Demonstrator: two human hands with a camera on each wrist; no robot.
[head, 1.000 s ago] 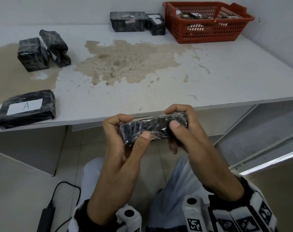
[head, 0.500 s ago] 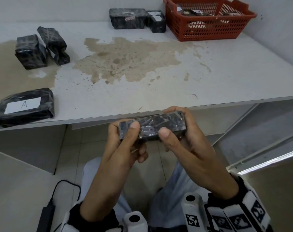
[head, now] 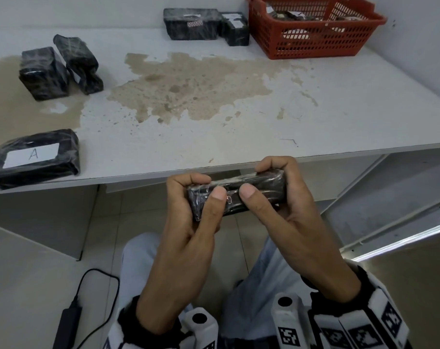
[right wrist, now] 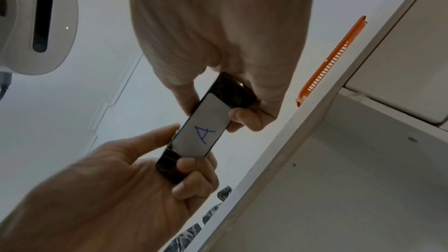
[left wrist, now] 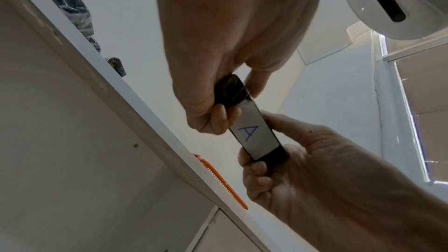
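Observation:
I hold a small black plastic-wrapped package [head: 254, 188] level in both hands, just in front of and below the table's front edge. My left hand [head: 203, 188] grips its left end, thumb on the near face and fingers curled over the top. On its right end my right hand [head: 260, 180] has the same hold. In the wrist views the underside carries a white label [left wrist: 253, 135] [right wrist: 201, 131] with a blue letter A. The head view does not show this label.
On the stained white table [head: 339, 109] lie a wrapped package labelled A [head: 35, 157] at the front left, two more [head: 45, 71] [head: 80, 61] at the left, and two [head: 191, 23] [head: 235, 28] at the back. A red basket [head: 314, 44] holding packages stands back right. A power adapter [head: 70, 321] lies on the floor.
The package has been turned in my hands and held a little higher, closer to the table edge. Both thumbs have slid toward the middle of its near face.

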